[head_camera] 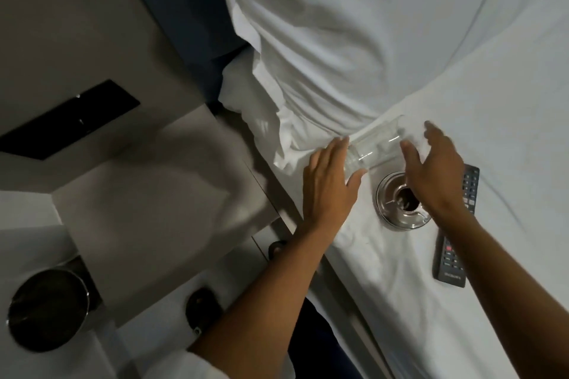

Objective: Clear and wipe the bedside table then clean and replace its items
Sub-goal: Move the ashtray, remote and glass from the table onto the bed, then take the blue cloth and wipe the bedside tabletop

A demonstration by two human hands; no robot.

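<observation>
A clear drinking glass lies on its side on the white bed sheet, against the pillow's edge. My left hand is spread open at the glass's near end, fingertips touching or almost touching it. My right hand hovers open just right of the glass, above a glass ashtray with a dark centre. A black remote control lies on the sheet to the right, partly under my right forearm. The bedside table top is at the left, bare and grey.
A large white pillow fills the upper middle. A black panel is set in the wall above the table. A round bin with a liner stands at the lower left. The table's drawer fronts carry dark round knobs.
</observation>
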